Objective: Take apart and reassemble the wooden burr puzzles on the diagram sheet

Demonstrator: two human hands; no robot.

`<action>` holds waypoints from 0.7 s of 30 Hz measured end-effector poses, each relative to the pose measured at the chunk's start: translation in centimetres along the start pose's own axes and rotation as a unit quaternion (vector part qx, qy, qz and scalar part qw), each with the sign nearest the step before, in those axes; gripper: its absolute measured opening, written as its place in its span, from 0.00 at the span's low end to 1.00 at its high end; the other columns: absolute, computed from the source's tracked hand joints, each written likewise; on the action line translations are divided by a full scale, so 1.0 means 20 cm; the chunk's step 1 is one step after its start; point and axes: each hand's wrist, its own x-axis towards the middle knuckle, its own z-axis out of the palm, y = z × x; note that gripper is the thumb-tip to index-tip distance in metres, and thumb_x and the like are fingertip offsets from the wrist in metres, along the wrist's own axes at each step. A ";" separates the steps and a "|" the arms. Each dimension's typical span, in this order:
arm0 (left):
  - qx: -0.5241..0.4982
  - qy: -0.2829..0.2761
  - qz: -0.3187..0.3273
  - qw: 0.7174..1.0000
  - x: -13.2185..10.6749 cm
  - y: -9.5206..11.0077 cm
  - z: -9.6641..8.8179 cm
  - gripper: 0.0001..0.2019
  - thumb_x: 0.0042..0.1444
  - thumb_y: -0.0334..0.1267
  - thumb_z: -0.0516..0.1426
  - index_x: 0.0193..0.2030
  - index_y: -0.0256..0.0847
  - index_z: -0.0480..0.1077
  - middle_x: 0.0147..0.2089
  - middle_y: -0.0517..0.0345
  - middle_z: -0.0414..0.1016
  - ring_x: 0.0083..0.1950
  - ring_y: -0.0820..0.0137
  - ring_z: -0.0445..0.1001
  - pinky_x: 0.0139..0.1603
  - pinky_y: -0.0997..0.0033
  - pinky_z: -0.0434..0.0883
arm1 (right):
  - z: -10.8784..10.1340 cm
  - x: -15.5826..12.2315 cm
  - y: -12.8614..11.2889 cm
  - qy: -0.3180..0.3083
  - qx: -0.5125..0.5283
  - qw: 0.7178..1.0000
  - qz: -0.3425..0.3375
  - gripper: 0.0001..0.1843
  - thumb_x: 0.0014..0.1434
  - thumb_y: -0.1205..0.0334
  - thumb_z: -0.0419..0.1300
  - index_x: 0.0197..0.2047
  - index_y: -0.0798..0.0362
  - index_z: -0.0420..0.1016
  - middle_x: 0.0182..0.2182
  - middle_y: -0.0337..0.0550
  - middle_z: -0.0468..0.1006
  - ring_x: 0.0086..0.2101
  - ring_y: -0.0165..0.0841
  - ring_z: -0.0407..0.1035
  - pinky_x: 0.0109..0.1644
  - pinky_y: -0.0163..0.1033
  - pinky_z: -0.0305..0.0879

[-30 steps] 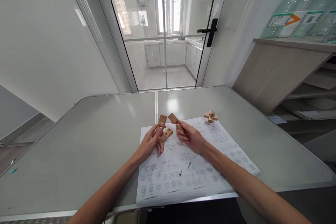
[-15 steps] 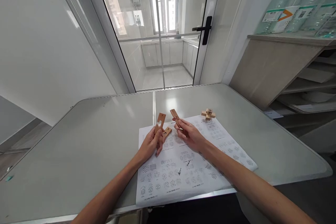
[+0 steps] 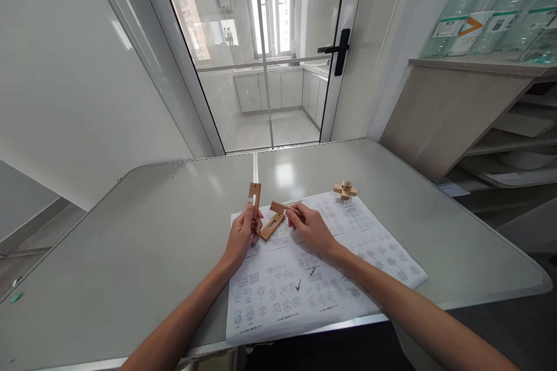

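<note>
My left hand (image 3: pixel 242 235) is closed on a flat brown wooden puzzle piece (image 3: pixel 255 190), held upright with a slot in its middle. In my right hand (image 3: pixel 312 228) is a second wooden puzzle piece (image 3: pixel 278 206), pinched by its right end and lying nearly level. Between the hands a third wooden piece (image 3: pixel 267 234) with an oval slot rests on the printed sheet (image 3: pixel 278 287). The right hand's piece passes just above the upper end of that one; whether they touch I cannot tell.
An assembled wooden burr puzzle (image 3: pixel 345 190) sits at the sheet's far right corner. The sheet lies on a grey table (image 3: pixel 152 255). Beyond stands a glass door with a black handle (image 3: pixel 342 51). Plastic bottles (image 3: pixel 472 17) stand on a shelf at right.
My left hand has moved a little left and turned its piece more upright. My right hand has tipped its piece leftward, nearly level. The slotted piece on the sheet is now more fully visible.
</note>
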 end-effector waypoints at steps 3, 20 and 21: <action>0.153 0.067 0.055 0.984 0.01 0.00 -0.02 0.29 0.72 0.61 0.47 0.30 0.42 0.71 0.26 0.60 0.66 0.28 0.69 0.66 0.32 0.68 0.66 | 0.00 0.01 0.02 0.004 0.044 0.999 0.018 0.18 0.73 0.43 0.56 0.38 0.48 0.72 0.27 0.38 0.76 0.28 0.35 0.68 0.36 0.41 0.63; 0.492 0.000 0.268 0.828 -0.01 -0.05 -0.04 0.08 0.65 0.46 0.64 0.44 0.46 0.77 0.59 0.47 0.70 0.62 0.50 0.64 0.63 0.43 0.68 | 0.00 0.03 0.04 0.015 0.129 0.990 0.053 0.23 0.69 0.37 0.59 0.39 0.50 0.75 0.27 0.37 0.76 0.27 0.32 0.66 0.34 0.38 0.64; 0.494 -0.007 0.268 0.827 -0.01 -0.04 -0.03 0.08 0.65 0.46 0.64 0.44 0.46 0.78 0.59 0.47 0.71 0.63 0.50 0.64 0.63 0.43 0.68 | 0.00 0.03 0.04 0.015 0.128 0.990 0.052 0.23 0.69 0.37 0.59 0.39 0.50 0.75 0.27 0.37 0.76 0.27 0.33 0.66 0.34 0.39 0.63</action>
